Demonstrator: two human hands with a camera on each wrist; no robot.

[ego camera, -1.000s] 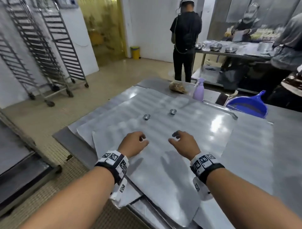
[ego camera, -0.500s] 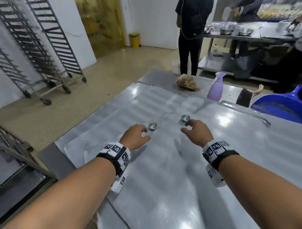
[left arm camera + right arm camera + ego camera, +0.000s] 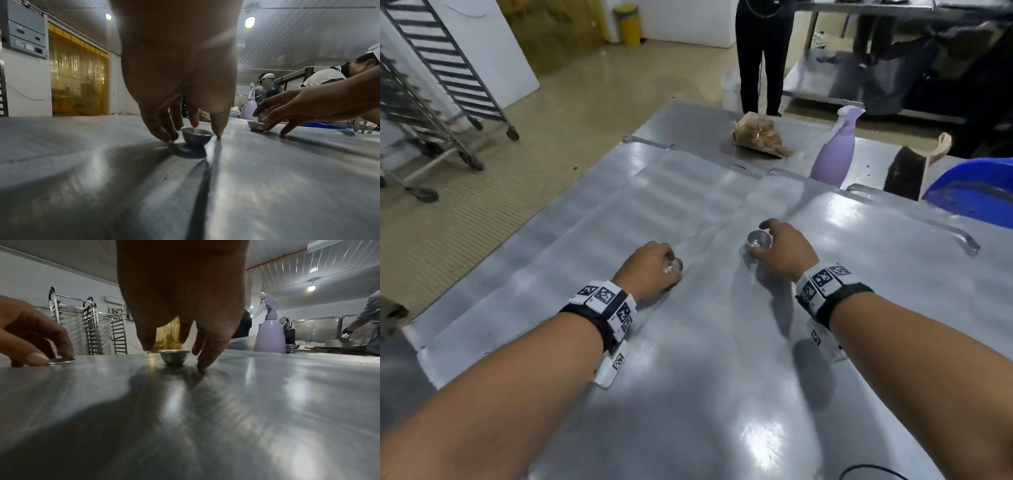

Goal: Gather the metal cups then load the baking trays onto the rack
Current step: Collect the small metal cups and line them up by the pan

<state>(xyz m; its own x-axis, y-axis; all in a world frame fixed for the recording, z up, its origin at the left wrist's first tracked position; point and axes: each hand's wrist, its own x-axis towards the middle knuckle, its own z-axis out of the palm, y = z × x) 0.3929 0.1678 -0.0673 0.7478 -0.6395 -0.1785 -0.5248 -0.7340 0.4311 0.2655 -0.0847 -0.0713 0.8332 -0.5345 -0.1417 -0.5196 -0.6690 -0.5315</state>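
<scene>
Two small metal cups stand on the overlapping baking trays (image 3: 722,377). My left hand (image 3: 654,270) covers the left cup (image 3: 674,266); in the left wrist view my fingertips (image 3: 164,136) and thumb close on that cup (image 3: 197,137), the index tip on its rim. My right hand (image 3: 780,250) arches round the right cup (image 3: 758,238). In the right wrist view the thumb and fingers (image 3: 202,360) stand either side of this cup (image 3: 173,357) with small gaps. Wheeled racks (image 3: 448,68) stand at the far left on the floor.
At the table's far edge lie a bag of crumbs (image 3: 760,137), a lilac spray bottle (image 3: 834,154) and a blue dustpan (image 3: 972,192). A person in black (image 3: 763,51) stands beyond the table. Other people work at a steel counter behind.
Both hands have moved forward over the trays to the cups. The left hand now covers and pinches its cup; the right hand has come round its cup.
</scene>
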